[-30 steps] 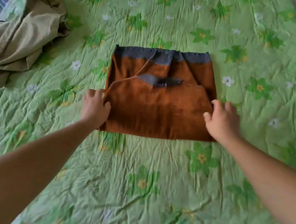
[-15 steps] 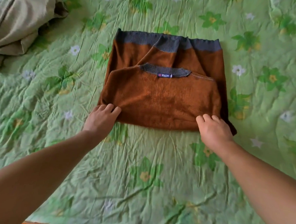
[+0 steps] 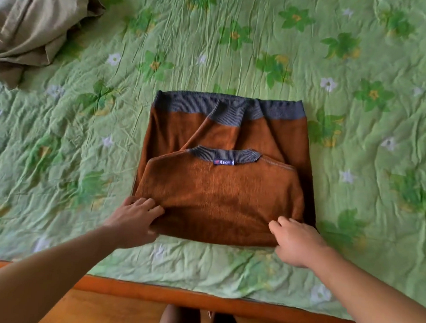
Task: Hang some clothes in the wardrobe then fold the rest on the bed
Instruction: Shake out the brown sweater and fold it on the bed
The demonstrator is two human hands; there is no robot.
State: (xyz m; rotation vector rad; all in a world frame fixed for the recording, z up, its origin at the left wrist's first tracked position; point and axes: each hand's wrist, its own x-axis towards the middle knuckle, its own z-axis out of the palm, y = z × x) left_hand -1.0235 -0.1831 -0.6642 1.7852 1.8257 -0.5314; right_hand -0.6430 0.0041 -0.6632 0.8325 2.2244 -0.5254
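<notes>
While you lean over it, the green flowered bedspread [image 3: 354, 168] fills nearly the whole frame, wrinkled all over. Along the bottom runs the orange wooden bed edge [image 3: 199, 300], with the wooden floor [image 3: 100, 313] below it. A dark shape [image 3: 174, 320] at the bottom centre is too cropped to tell.

In the upper left corner lies a crumpled khaki garment [image 3: 34, 26], well apart from your work. The brown sweater [image 3: 220, 191] lies folded at the centre of the frame, flat on the bedspread and near the bed edge. Its grey hem band [image 3: 180, 102] is at the far side and the body is folded up over itself.

Both your forearms come in from the bottom corners and cross the bed edge.

Your left hand [image 3: 134, 221] is at the sweater's lower left corner, fingers over the fold and thumb tucked at the edge, pinching the knit. Your right hand [image 3: 299, 242] covers the lower right corner with bent knuckles and its thumb on top. Its fingertips are hidden, so you cannot tell whether it grips or only presses.

A grey cuff [image 3: 228, 115] overlaps the hem band. The grey collar [image 3: 224, 154] sits mid-sweater, with a small blue label [image 3: 223, 162] just under it.
</notes>
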